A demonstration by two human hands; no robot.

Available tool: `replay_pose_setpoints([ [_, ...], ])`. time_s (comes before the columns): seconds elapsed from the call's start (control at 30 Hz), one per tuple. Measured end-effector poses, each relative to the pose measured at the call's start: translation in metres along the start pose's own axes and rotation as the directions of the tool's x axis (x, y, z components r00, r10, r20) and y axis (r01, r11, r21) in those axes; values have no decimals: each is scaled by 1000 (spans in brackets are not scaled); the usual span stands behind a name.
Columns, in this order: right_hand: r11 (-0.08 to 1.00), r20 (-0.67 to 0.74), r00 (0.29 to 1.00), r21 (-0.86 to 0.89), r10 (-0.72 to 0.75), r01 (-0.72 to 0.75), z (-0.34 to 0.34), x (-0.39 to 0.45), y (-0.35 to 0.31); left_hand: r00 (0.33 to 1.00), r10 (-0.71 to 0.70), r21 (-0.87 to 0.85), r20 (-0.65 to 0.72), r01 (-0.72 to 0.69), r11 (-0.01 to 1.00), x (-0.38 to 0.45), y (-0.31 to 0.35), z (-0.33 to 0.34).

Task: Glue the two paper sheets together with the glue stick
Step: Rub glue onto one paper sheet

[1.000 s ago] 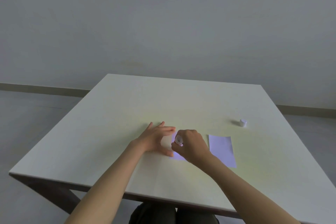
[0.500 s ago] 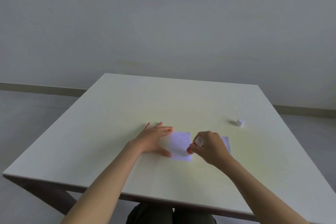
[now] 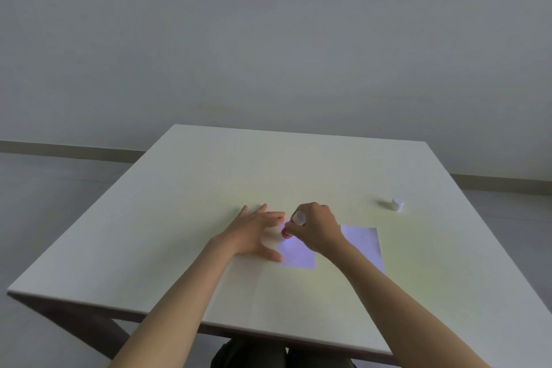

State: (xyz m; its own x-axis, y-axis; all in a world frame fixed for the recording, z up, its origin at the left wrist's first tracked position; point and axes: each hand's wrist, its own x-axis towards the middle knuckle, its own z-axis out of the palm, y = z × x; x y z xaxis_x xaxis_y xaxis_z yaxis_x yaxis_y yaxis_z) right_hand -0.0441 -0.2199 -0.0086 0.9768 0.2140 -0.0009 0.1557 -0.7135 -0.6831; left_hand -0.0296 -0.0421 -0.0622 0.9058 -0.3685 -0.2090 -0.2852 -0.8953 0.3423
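Note:
Two small white paper sheets lie on the pale table (image 3: 185, 242). The left sheet (image 3: 297, 255) is pinned at its left edge by my left hand (image 3: 254, 233), fingers spread flat. My right hand (image 3: 318, 225) grips a red-and-white glue stick (image 3: 289, 229), tilted, its lower end touching the upper left corner of that sheet. The right sheet (image 3: 363, 240) lies beside it, partly hidden by my right wrist. The glue stick's white cap (image 3: 397, 205) stands apart at the right.
The table's near edge runs just in front of my forearms, with dark legs below it. A grey wall and floor lie beyond the far edge.
My right hand swept the glue stick from the sheet's upper left to its lower right corner, then back to the upper left. My left hand stayed pressed on the sheet.

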Motion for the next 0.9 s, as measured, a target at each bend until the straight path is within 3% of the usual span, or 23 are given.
replay_pose_setpoints([
  [0.33, 993, -104, 992, -90, 73, -82, -36, -6, 32, 1000, 8, 90, -3, -7, 996, 1, -1, 0],
  [0.63, 989, -119, 992, -147, -50, 33, -24, -4, 23, 1000, 12, 194, -8, -10, 981, 2, 2, -4],
  [0.9, 974, -109, 989, -214, -96, 71, -21, -18, 23, 1000, -30, 179, -5, 31, 983, 3, -2, 0],
])
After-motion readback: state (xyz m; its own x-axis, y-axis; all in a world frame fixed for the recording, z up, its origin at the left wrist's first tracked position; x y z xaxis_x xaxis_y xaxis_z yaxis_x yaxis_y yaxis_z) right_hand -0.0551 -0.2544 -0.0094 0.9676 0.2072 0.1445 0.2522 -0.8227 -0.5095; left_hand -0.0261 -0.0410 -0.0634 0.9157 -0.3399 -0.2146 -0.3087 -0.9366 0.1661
